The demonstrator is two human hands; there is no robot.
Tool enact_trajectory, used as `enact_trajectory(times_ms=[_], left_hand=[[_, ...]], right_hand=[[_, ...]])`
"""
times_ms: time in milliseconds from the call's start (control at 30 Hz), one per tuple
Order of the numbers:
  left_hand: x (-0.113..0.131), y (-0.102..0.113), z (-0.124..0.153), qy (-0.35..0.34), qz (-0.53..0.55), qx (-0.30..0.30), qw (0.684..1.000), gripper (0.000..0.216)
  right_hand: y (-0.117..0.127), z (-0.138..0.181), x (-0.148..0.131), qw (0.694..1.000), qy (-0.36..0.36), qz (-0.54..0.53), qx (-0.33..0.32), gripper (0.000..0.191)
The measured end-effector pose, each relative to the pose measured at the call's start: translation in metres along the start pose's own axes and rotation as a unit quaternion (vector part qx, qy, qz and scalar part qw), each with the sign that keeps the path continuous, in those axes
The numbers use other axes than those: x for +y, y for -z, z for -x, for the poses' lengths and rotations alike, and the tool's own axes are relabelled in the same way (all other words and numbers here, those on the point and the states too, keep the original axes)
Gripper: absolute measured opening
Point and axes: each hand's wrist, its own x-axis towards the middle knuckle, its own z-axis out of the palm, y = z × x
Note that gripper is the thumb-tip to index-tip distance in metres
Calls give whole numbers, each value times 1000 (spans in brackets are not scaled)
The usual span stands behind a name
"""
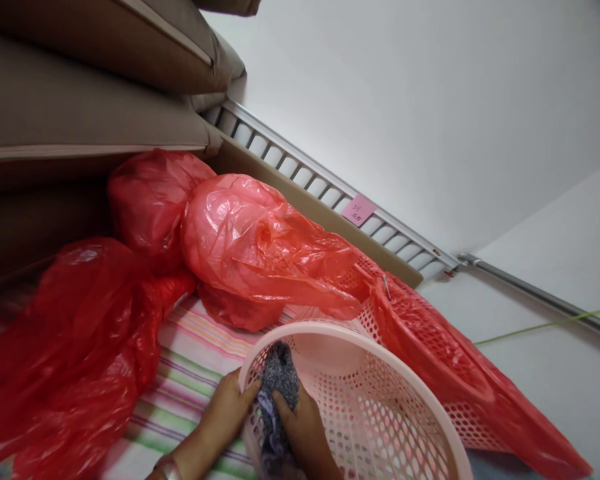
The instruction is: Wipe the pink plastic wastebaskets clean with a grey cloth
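Our right hand [307,427] has its fingers closed on a dark grey, speckled piece of fabric [281,373] with a purplish part, its thumb pressed on the front; the fabric lies against the near left inner wall of a pale pink perforated basket [330,357]. Our left hand [230,403] grips that basket's rim, thumb over the edge beside the fabric, though we cannot tell whether the thumb also pinches it. Under and left of the basket we see a striped sheet [195,373]. A dark red plastic bag [100,333] slumps on it at our left. Beyond the basket sit two rounded red bags, one paler [245,233], the other deeper red [153,200]; to the right, red plastic partly covers another pink basket [467,420]. Farther off run a brown board [300,207] and a slatted metal rail [305,177] bearing a pink note [359,209], with brown cushions [90,107] stacked at upper left and a white wall [405,100] behind.
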Motion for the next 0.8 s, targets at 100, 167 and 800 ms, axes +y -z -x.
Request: enact_trajectory(times_ms=[100, 167, 800], left_hand=[[0, -1, 0, 8, -7, 0, 1000, 38], [0, -1, 0, 9, -7, -3, 1000, 39], [7, -1, 2, -2, 4, -8, 1000, 36]], right_hand=[[1, 0, 1, 1000, 10, -9, 1, 55], [2, 0, 2, 1000, 11, -7, 5, 54], [19, 3, -5, 998, 22, -18, 61, 52]])
